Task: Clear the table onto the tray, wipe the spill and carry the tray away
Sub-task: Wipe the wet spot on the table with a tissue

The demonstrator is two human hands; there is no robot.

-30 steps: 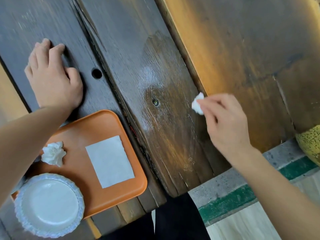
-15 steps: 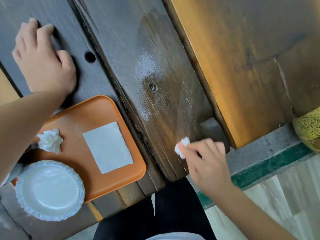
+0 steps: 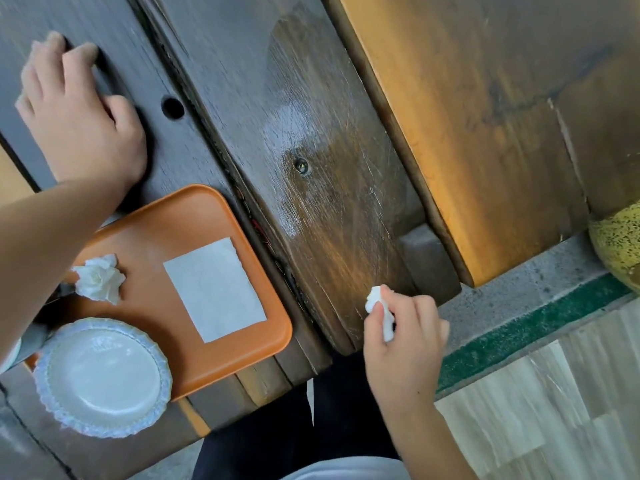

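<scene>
An orange tray (image 3: 152,237) lies at the near left of the dark wooden table (image 3: 225,64). On it are a flat white napkin (image 3: 213,289), a crumpled tissue (image 3: 98,278) and a white plate (image 3: 100,377) with a frilled rim. My right hand (image 3: 403,341) pinches a small white tissue wad (image 3: 375,299) against the near end of the middle plank, where a shiny wet streak (image 3: 294,161) runs up the wood. My left hand (image 3: 78,119) rests on the left plank, fingers loosely bent, holding nothing.
A bolt head (image 3: 300,165) and a round hole (image 3: 172,107) mark the planks. A lighter wooden bench (image 3: 485,133) runs along the right. Below it are a concrete kerb (image 3: 519,292) with a green stripe, pale floor tiles, and a yellow speckled object (image 3: 620,247) at the right edge.
My right hand has dragged the tissue wad down the middle plank from near the bolt to the plank's near end. The left hand has stayed on the left plank.
</scene>
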